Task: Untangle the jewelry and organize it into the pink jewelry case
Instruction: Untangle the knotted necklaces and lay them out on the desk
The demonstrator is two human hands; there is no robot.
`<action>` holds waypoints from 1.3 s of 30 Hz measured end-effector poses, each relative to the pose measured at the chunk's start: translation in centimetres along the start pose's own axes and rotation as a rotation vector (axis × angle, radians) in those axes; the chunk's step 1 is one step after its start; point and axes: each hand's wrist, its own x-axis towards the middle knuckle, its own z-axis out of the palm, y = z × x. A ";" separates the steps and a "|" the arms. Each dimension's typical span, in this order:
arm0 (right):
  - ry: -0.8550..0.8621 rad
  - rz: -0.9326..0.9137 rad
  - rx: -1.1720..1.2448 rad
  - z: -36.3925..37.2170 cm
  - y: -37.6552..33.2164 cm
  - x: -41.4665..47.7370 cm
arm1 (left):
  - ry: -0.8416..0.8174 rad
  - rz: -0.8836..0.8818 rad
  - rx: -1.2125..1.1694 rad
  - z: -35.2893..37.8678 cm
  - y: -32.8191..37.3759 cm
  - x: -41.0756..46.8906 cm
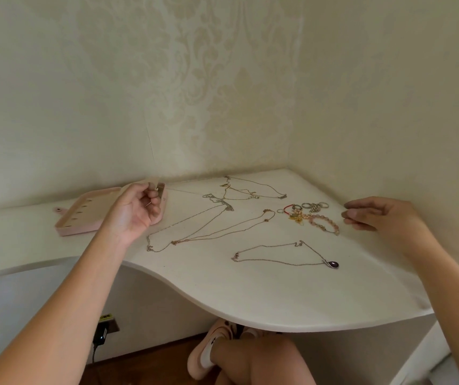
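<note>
The pink jewelry case [84,215] lies open on the white table at the left. My left hand [136,208] hovers over the case's right end and pinches the end of a thin chain [186,192] that stretches right toward the other necklaces. Several chains [200,226] lie spread across the middle, and one with a purple pendant [334,264] lies nearer me. At the right sits a cluster of rings [314,206], a red cord piece and a pink bead bracelet [325,223]. My right hand [375,215] floats just right of the cluster, fingers loosely curled, holding nothing.
The table [250,290] has a curved front edge and fits into a wallpapered corner. Below it are my knee and pink slippers [209,348] on a wooden floor. A black plug [100,333] sits in a wall socket at the lower left.
</note>
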 end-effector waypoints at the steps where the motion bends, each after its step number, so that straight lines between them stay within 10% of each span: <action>1: -0.008 0.013 0.043 0.2 -0.1 -0.2 | -0.006 -0.012 -0.028 0.3 -0.2 0.0; 16: -0.046 0.039 0.199 4.0 0.0 -2.4 | -0.064 0.161 0.272 5.1 -2.7 -0.2; 25: -0.185 0.003 0.312 6.4 -1.4 -5.4 | -0.181 -0.071 0.409 9.9 -5.4 -4.1; 39: -0.205 -0.059 0.420 4.3 -2.0 -9.0 | 0.146 0.041 -0.094 7.8 -1.0 -0.7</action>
